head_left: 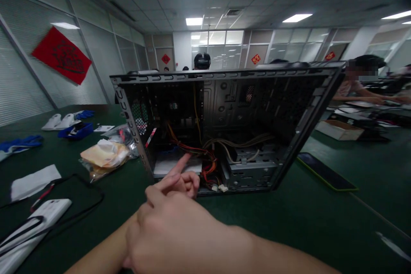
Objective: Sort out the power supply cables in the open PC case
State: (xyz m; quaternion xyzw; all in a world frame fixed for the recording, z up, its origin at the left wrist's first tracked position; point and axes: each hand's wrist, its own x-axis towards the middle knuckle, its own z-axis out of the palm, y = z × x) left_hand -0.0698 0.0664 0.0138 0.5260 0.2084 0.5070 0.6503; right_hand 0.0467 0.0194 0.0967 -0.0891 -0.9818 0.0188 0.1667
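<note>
An open black computer case (289, 94) stands on the green table (321, 222), its inside facing me, with orange, red and grey cables (208, 154) and a drive cage (250, 171) at the bottom. My left hand (185, 180) is just in front of the case's lower edge. Its index finger points into the case and its other fingers are curled. My right hand (170, 235) lies over the left wrist, back up and fingers closed. Its palm is hidden.
Left of the case lie a plastic bag with yellow contents (104, 156), white cloths (34, 182), blue and white gloves (19, 143) and a white device with black cords (35, 227). A dark flat panel (324, 172) lies to the right. Other people sit at tables behind.
</note>
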